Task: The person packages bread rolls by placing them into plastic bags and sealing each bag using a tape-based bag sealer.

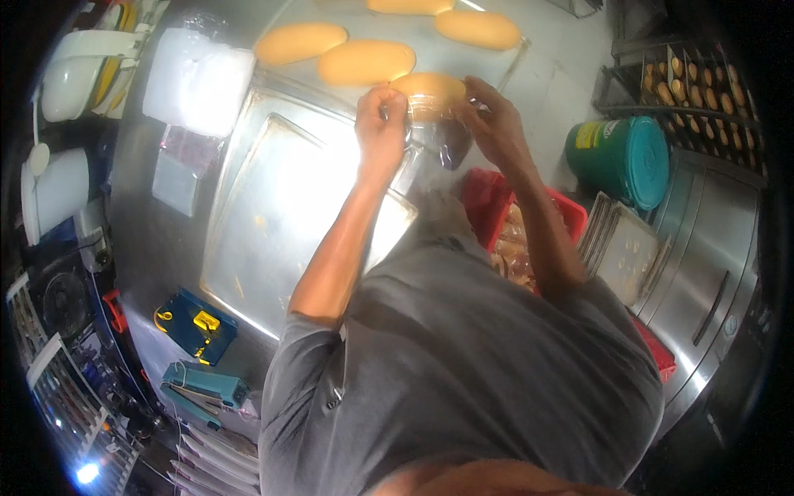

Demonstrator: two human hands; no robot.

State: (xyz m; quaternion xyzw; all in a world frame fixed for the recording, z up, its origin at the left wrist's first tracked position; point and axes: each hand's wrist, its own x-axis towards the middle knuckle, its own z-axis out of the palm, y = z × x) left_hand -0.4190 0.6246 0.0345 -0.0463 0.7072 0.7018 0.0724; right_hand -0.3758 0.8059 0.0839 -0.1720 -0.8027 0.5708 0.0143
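Both my hands are at the near edge of a metal baking tray that holds several long golden bread loaves [366, 62]. Between them one loaf [431, 87] is partly inside a clear plastic bag [437, 118]. My left hand [383, 121] pinches the left side of the bag's opening, beside the loaf. My right hand [496, 121] grips the bag's right side. The lower part of the bag hangs down in front of me, slack. Other loaves lie beyond and to the left on the tray.
Stacked metal trays [279, 198] and clear plastic bags [177, 170] lie on the steel table at left. A red crate [487, 201] with wrapped bread stands below my right arm. Further right are a green lidded bucket [602, 155], a tray stack [626, 248] and a bread rack [701, 87].
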